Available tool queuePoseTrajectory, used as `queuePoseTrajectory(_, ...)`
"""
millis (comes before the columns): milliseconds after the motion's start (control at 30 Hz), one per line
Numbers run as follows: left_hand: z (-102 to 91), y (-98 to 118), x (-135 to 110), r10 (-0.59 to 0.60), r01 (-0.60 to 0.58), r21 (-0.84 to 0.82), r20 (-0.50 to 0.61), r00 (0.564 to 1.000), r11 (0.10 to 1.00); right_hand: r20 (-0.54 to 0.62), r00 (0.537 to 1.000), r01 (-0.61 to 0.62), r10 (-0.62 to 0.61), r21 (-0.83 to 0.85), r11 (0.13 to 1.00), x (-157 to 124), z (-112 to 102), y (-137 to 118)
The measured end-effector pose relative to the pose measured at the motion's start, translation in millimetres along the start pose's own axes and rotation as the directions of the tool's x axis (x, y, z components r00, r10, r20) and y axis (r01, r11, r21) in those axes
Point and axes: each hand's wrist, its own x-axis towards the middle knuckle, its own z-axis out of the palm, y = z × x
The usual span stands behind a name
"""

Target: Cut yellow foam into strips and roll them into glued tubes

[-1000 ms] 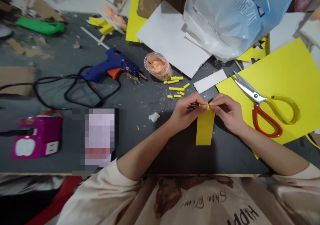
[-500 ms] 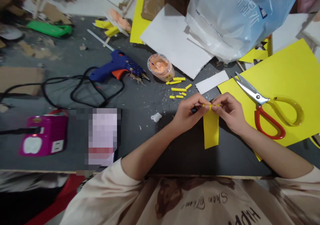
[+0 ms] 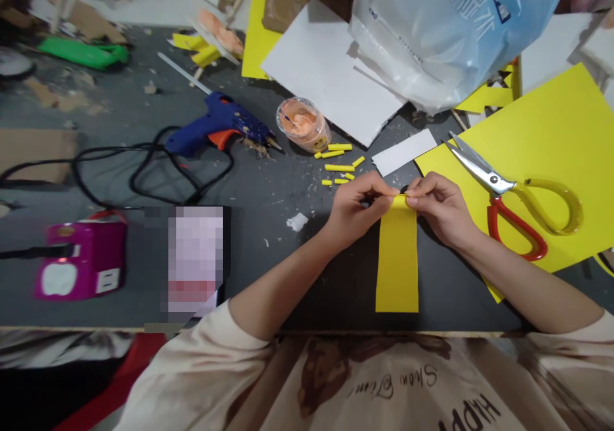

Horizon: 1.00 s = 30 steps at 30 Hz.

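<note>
Both my hands pinch the far end of a yellow paper strip that lies flat on the dark table and reaches toward me. My left hand grips its top left corner with fingers closed. My right hand holds the top right corner the same way. Just beyond my hands lie several short yellow paper rolls. Red and yellow scissors rest on a large yellow sheet to my right.
A blue glue gun with a black cord lies left of a small tub of orange paste. White sheets and a plastic bag sit at the back. A magenta box stands at the left.
The yellow strip now shows much longer, reaching nearly to the table's near edge, where earlier it was shorter. My hands stay pinched on its far end in about the same place.
</note>
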Motion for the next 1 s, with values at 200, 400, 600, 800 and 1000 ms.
queuePoseTrajectory(200,0.5,-1.8,-0.5,0.064,-0.063,0.044,-0.006,0.998,0.997,-0.029,0.998,-0.048,0.049,0.032,0.998,0.0,0.0,-1.8)
queuePoseTrajectory(400,0.3,-1.4,-3.0,0.253,-0.243,0.211,-0.022,0.967,0.947,-0.003,0.999,-0.049,0.049,-0.048,0.998,-2.3,-2.1,0.0)
queuePoseTrajectory(600,-2.4,0.3,-3.0,0.324,-0.322,0.197,0.026,0.946,0.926,0.009,0.998,0.061,-0.061,-0.277,0.959,-1.2,-2.9,-0.9)
queuePoseTrajectory(800,-2.6,-0.8,-3.2,0.233,-0.229,0.226,0.009,0.972,0.947,-0.018,0.996,0.077,-0.085,-0.259,0.963,-0.4,1.5,-3.8)
queuePoseTrajectory(1000,-2.5,1.1,-0.3,0.103,-0.100,0.126,-0.016,0.995,0.987,-0.034,0.994,0.091,-0.104,-0.277,0.957,-2.9,3.9,-4.1)
